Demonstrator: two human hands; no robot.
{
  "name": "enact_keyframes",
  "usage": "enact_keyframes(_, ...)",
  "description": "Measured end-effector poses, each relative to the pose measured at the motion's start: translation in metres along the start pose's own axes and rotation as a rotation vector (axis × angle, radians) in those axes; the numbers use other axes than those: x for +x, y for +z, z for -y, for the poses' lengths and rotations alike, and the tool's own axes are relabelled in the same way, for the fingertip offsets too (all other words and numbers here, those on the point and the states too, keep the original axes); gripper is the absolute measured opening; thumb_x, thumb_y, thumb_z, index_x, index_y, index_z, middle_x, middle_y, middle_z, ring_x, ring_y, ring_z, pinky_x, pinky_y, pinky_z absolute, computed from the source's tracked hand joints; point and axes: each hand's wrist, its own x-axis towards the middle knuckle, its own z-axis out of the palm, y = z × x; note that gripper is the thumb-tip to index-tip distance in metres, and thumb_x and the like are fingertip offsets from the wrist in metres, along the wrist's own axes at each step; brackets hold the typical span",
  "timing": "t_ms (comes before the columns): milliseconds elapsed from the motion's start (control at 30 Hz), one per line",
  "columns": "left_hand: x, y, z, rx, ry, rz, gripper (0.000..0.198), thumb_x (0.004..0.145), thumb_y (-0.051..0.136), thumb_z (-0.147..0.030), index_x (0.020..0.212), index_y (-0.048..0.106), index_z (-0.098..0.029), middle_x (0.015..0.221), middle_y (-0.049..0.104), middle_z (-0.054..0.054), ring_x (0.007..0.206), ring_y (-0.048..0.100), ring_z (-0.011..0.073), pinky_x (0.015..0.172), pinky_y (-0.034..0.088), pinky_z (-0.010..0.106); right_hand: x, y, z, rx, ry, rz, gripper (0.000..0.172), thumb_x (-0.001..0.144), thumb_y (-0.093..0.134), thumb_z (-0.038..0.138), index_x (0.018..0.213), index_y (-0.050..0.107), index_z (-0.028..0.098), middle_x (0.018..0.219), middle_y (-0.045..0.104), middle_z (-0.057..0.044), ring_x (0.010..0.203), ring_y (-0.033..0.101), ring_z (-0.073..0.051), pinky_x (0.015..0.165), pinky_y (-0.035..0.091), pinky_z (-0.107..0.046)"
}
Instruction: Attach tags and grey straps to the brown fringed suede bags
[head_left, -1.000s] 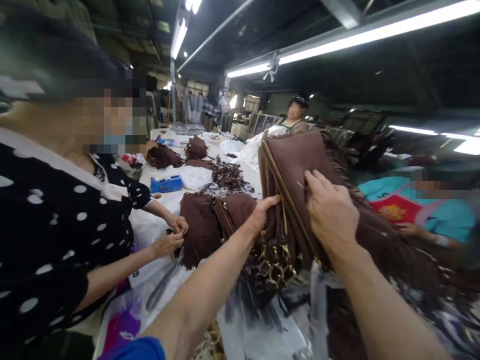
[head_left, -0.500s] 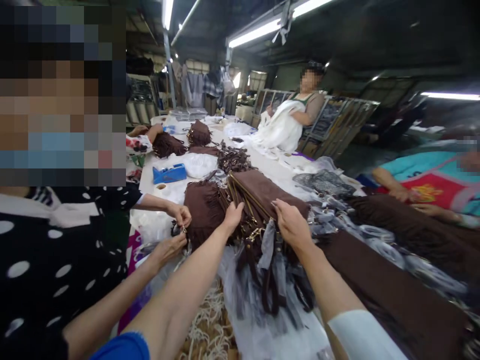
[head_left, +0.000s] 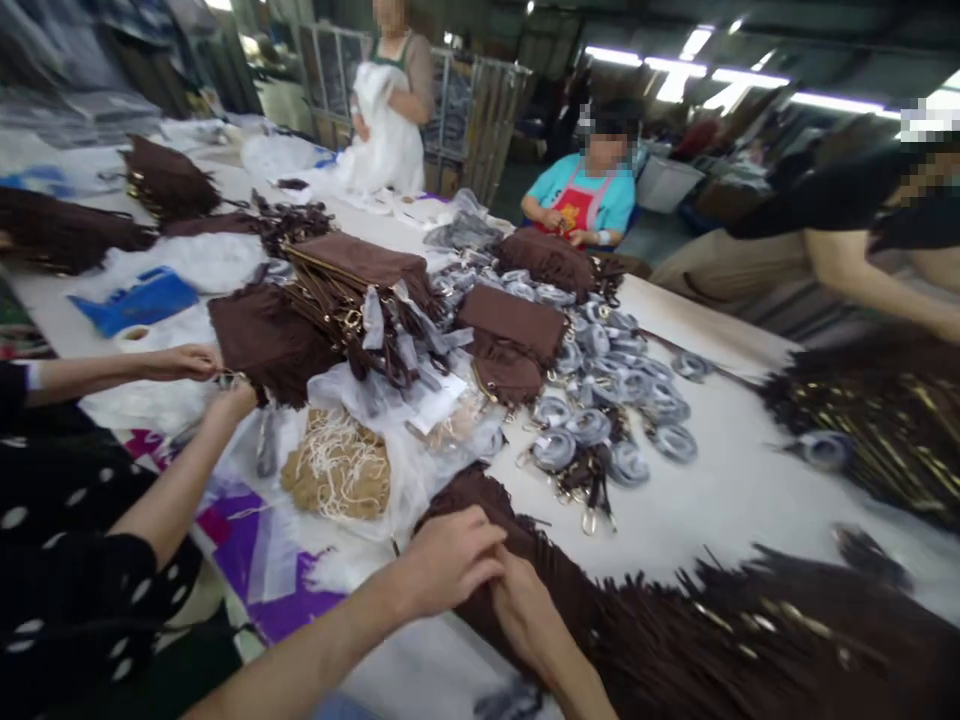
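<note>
My left hand (head_left: 454, 560) and my right hand (head_left: 521, 600) meet at the lower middle, fingers curled together above a brown fringed bag (head_left: 555, 570). What their fingers hold, if anything, is hidden. Beyond them, a stack of brown zippered bags (head_left: 360, 262) with dangling straps stands on the table (head_left: 720, 500). A clear bag of tan pieces with white strings (head_left: 337, 465) lies to the left of my hands. Farther right are wrapped coiled straps (head_left: 589, 425) and loose brown straps with gold clasps (head_left: 589, 485).
At the left, a person's hands (head_left: 217, 380) work beside a brown bag (head_left: 266, 335). A blue tape dispenser (head_left: 139, 300) sits behind them. More fringed bags (head_left: 885, 430) are piled right. Other people stand or sit around the table.
The view has swung right and down. My hands have let go of the zippered bag stack and come together nearer, over the fringed bag at the front.
</note>
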Motion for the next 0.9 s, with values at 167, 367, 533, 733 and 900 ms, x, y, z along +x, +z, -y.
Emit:
enact_keyframes(167, -0.041, 0.088, -0.010, 0.216, -0.071, 0.286, 0.019, 0.089, 0.043, -0.017, 0.080, 0.060, -0.020, 0.080, 0.065, 0.003, 0.076, 0.060, 0.0183, 0.070, 0.044, 0.024, -0.113, 0.053, -0.033, 0.227, 0.235, -0.045, 0.040, 0.094, 0.037, 0.051, 0.082, 0.062, 0.022, 0.064, 0.062, -0.001, 0.060, 0.058, -0.017, 0.057, 0.043, -0.024)
enact_keyframes(367, -0.064, 0.120, -0.027, -0.019, -0.124, 0.341, 0.019, 0.088, 0.043, -0.021, 0.077, 0.058, -0.020, 0.064, 0.058, -0.001, 0.065, 0.056, 0.0144, 0.065, 0.041, 0.021, -0.177, 0.041, -0.046, 0.402, 0.250, -0.201, 0.037, 0.091, 0.045, 0.051, 0.083, 0.065, 0.020, 0.068, 0.060, -0.001, 0.065, 0.057, -0.018, 0.060, 0.044, -0.023)
enact_keyframes(533, -0.065, 0.139, -0.033, -0.396, -0.236, 0.438, 0.015, 0.084, 0.043, -0.022, 0.081, 0.058, -0.018, 0.063, 0.057, -0.003, 0.055, 0.050, 0.0109, 0.055, 0.039, 0.019, -0.208, 0.032, -0.054, 0.277, 0.196, -0.185, 0.033, 0.092, 0.048, 0.043, 0.082, 0.071, 0.021, 0.077, 0.068, -0.004, 0.071, 0.062, -0.020, 0.067, 0.044, -0.025)
enact_keyframes(733, -0.061, 0.161, -0.027, -0.647, -0.321, 0.456, 0.014, 0.078, 0.043, -0.020, 0.087, 0.053, -0.016, 0.063, 0.058, -0.002, 0.054, 0.053, 0.0108, 0.053, 0.040, 0.020, -0.224, 0.037, -0.064, 0.222, 0.262, -0.197, 0.039, 0.095, 0.039, 0.043, 0.099, 0.071, 0.021, 0.052, 0.057, 0.001, 0.048, 0.054, -0.017, 0.056, 0.043, -0.024)
enact_keyframes(900, -0.062, 0.158, -0.030, -0.749, -0.373, 0.460, 0.023, 0.071, 0.046, -0.017, 0.093, 0.051, -0.016, 0.065, 0.062, -0.002, 0.054, 0.055, 0.0100, 0.052, 0.040, 0.020, -0.215, 0.033, -0.066, 0.229, 0.157, -0.234, 0.032, 0.094, 0.042, 0.035, 0.086, 0.070, 0.022, 0.079, 0.067, -0.004, 0.074, 0.063, -0.018, 0.070, 0.045, -0.023)
